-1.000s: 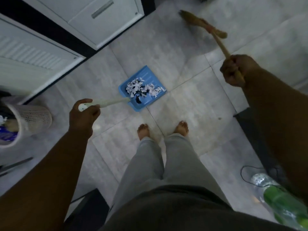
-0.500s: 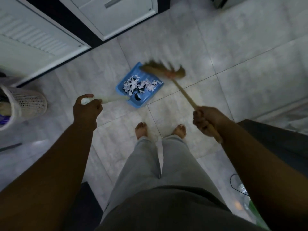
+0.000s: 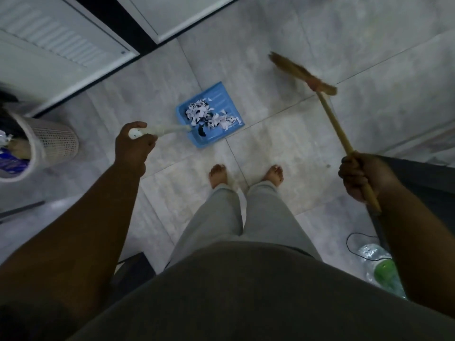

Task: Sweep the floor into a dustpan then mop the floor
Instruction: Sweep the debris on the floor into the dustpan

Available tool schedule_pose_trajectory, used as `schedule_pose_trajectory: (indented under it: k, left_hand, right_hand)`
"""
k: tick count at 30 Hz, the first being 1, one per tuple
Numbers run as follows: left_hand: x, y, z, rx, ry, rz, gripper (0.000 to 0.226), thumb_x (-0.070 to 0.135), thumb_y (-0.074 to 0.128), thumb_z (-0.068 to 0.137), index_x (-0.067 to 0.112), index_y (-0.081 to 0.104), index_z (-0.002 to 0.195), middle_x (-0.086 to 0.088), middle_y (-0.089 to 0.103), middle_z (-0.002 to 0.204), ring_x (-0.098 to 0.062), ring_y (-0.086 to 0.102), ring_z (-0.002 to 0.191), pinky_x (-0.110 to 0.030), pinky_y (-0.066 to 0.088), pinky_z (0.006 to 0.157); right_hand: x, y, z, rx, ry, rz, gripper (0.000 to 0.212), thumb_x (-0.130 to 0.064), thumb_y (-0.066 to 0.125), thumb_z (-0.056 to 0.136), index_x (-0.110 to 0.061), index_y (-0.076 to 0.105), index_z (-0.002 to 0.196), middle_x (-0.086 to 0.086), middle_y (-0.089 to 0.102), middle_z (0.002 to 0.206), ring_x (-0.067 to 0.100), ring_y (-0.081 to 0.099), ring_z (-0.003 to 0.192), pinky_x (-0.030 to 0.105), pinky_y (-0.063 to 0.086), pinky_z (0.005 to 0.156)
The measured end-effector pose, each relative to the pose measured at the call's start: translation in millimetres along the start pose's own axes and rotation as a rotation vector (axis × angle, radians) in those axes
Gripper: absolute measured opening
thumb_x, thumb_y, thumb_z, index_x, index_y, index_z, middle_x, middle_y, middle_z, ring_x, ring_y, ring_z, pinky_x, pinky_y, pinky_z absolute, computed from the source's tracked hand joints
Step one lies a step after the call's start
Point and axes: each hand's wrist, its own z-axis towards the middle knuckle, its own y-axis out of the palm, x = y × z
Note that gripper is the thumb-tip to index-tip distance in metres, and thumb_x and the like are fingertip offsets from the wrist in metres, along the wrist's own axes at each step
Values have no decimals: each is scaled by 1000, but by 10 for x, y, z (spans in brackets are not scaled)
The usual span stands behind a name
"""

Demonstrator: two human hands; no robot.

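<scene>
Left hand (image 3: 134, 146) grips white handle of blue dustpan (image 3: 216, 99) resting on tiled floor (image 3: 283, 143); paper scraps (image 3: 209, 116) inside pan. Right hand (image 3: 359, 175) grips wooden broom (image 3: 330, 112), bristles to the right of the pan, apart from it. Mesh bin (image 3: 53, 141) at left.

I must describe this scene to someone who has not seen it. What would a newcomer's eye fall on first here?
The blue dustpan on the grey tiles near the middle stands out most, heaped with white paper scraps; the left hand grips its pale handle. To the right, the right hand grips a wooden broom, its bristle head blurred, up and right of the dustpan.
</scene>
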Motion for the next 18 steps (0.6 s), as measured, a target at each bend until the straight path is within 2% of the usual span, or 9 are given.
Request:
schedule_pose_trajectory:
  k: [4, 7, 11, 15, 18]
  left_hand:
    - [-171, -330, 14, -36, 52, 114, 41, -3, 74, 73, 35, 64, 85, 10, 65, 85, 0, 64, 70, -16, 55, 62]
    - [-344, -542, -20, -57, 66, 119, 40, -1, 75, 73, 35, 65, 85, 11, 66, 84, 3, 66, 69, -17, 55, 65]
    - [-555, -680, -99, -44, 20, 8, 36, -3, 73, 76, 31, 65, 86, 10, 70, 72, 2, 67, 64, -19, 57, 66]
    - [-707, -726, -186, -22, 10, -76, 32, -2, 73, 79, 27, 65, 90, 4, 65, 83, 5, 66, 62, -14, 55, 61]
    - [-768, -758, -222, -11, -10, -111, 28, -2, 73, 81, 18, 65, 100, 4, 64, 85, 5, 65, 62, -12, 54, 60]
  right_hand:
    - [496, 111, 114, 75, 3, 153, 38, -35, 33, 104, -22, 37, 69, -9, 34, 47, 3, 28, 32, 12, 20, 30]
    - [984, 220, 119, 94, 90, 209, 39, -34, 34, 104, -20, 39, 69, -7, 36, 47, 3, 28, 32, 10, 20, 34]
    - [1506, 302, -3, -20, 267, 129, 42, -35, 27, 105, -19, 38, 68, -5, 36, 44, 5, 30, 27, 11, 21, 29]
    - [1756, 275, -235, -144, 377, 118, 42, -37, 31, 103, -16, 43, 69, -5, 38, 46, 7, 34, 28, 14, 27, 26]
    - [1761, 261, -424, -203, 387, 93, 35, -36, 38, 98, -15, 47, 71, -5, 39, 49, 7, 36, 30, 16, 30, 27]
